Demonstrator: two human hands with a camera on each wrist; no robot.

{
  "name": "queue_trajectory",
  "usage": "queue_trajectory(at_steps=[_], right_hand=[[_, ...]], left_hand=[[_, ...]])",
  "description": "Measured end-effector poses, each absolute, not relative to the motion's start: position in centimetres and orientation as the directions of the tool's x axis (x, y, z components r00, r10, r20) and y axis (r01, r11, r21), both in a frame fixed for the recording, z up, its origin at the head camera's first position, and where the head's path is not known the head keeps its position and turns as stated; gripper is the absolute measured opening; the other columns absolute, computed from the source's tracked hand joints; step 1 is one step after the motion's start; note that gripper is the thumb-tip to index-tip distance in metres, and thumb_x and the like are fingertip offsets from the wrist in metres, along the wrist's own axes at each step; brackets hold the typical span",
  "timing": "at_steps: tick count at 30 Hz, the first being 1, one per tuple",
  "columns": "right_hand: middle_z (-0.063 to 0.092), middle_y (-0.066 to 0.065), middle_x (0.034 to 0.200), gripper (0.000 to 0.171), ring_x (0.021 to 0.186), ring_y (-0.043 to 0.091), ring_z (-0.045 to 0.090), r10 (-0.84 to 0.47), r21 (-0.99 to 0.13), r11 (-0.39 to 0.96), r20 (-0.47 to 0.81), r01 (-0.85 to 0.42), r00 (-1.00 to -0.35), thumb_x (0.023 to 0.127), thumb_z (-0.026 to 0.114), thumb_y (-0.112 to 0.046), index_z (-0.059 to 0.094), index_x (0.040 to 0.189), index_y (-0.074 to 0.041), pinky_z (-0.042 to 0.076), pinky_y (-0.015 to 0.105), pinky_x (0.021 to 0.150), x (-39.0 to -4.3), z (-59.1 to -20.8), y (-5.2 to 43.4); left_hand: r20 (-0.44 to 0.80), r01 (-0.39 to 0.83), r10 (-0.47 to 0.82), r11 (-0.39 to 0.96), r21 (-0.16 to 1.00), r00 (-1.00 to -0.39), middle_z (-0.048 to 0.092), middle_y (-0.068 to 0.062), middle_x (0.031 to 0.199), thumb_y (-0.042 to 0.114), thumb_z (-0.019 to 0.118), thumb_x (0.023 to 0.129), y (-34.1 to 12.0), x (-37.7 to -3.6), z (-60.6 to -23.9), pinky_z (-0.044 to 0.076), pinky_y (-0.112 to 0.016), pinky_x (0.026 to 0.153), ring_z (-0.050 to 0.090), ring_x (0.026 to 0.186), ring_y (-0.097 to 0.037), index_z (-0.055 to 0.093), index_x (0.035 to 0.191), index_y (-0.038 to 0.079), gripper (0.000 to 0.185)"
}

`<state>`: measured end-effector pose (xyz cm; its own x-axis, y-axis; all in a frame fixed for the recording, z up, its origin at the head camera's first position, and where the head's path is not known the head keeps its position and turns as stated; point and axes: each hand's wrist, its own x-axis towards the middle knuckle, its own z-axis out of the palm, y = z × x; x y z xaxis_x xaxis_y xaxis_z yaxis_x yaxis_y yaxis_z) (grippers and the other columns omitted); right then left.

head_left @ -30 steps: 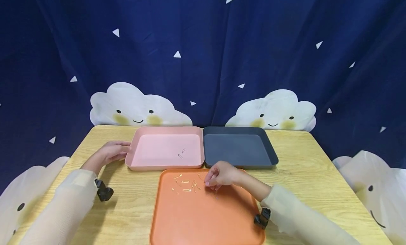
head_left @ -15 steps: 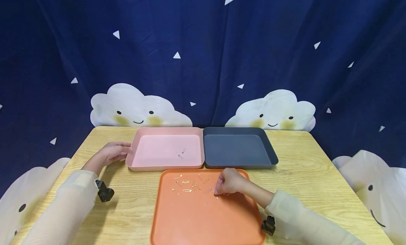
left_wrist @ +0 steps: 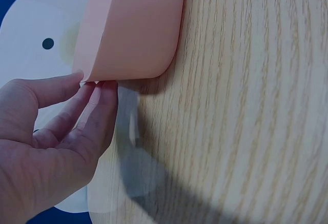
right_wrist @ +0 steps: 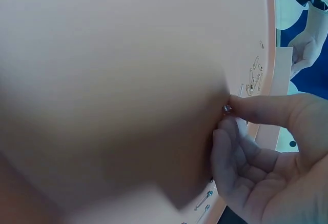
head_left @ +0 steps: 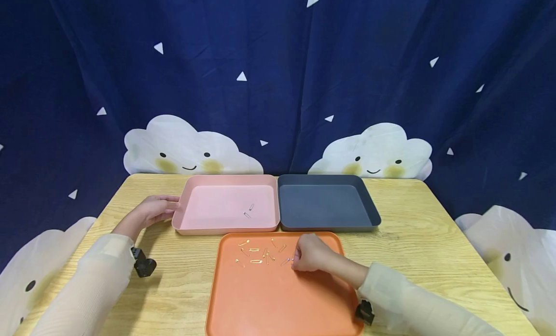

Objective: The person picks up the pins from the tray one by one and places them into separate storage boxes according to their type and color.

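I am pinching a small safety pin [right_wrist: 227, 109] on the orange tray [head_left: 278, 302].
My right hand [head_left: 309, 253] is curling its fingertips around the pin, beside scattered gold pins [head_left: 258, 253]. My left hand [head_left: 153, 210] is resting relaxed, fingertips touching the pink tray [head_left: 226, 225], which is sitting beside the dark tray [head_left: 326, 222] on the desk [head_left: 425, 244].

Two trays [head_left: 278, 181] sit side by side behind a pin-strewn tray [head_left: 282, 302].
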<state>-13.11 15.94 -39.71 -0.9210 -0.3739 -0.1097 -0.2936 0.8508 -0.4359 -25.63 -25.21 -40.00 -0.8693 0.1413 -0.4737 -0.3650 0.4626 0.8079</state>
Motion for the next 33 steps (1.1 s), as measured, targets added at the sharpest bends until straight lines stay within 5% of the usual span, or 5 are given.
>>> queue_trajectory(at_steps=[6, 14, 22, 33], right_hand=[[0.041, -0.009, 0.051, 0.015, 0.054, 0.008, 0.038, -0.397, -0.425, 0.844, -0.083, -0.328, -0.914, 0.062, 0.062, -0.004, 0.055, 0.050, -0.010, 0.029, 0.017, 0.048, -12.8, -39.7, 16.1], [0.063, -0.002, 0.060, 0.011, 0.059, 0.005, 0.049, -0.374, -0.514, 0.824, -0.180, -0.237, -0.910, 0.065, 0.071, 0.003, 0.069, 0.066, -0.008, 0.041, 0.015, 0.053, -13.2, -39.2, 16.6], [0.067, 0.009, 0.061, 0.010, 0.049, 0.009, 0.056, -0.374, -0.723, 0.691, -0.344, -0.011, -0.861, 0.070, 0.066, 0.010, 0.069, 0.077, 0.003, 0.053, 0.023, 0.048, -13.5, -39.1, 17.2], [0.073, 0.018, 0.078, 0.017, 0.061, 0.011, 0.065, -0.459, -0.848, 0.480, -0.463, 0.227, -0.758, 0.079, 0.065, 0.009, 0.064, 0.094, 0.015, 0.062, 0.030, 0.066, -15.2, -40.1, 18.4]], left_hand=[[-0.478, -0.358, 0.144, 0.489, 0.795, -0.866, 0.039, -0.027, 0.146, 0.021, 0.055, 0.096, -25.2, -25.5, -39.8, 0.054, -0.023, 0.094, 0.059, 0.088, 0.002, 0.030, 0.146, -0.007, 0.062], [-0.484, -0.364, 0.136, 0.494, 0.789, -0.864, 0.035, -0.028, 0.149, 0.021, 0.055, 0.096, -25.3, -25.6, -39.6, 0.054, -0.023, 0.095, 0.058, 0.092, 0.000, 0.030, 0.146, -0.006, 0.063], [-0.482, -0.368, 0.135, 0.481, 0.796, -0.866, 0.038, -0.028, 0.147, 0.020, 0.055, 0.096, -25.2, -25.5, -39.7, 0.055, -0.017, 0.085, 0.060, 0.085, 0.003, 0.030, 0.146, -0.008, 0.062], [-0.476, -0.365, 0.146, 0.465, 0.807, -0.867, 0.036, -0.029, 0.148, 0.019, 0.056, 0.096, -25.3, -25.6, -39.9, 0.056, -0.018, 0.085, 0.059, 0.085, 0.004, 0.029, 0.146, -0.008, 0.063]])
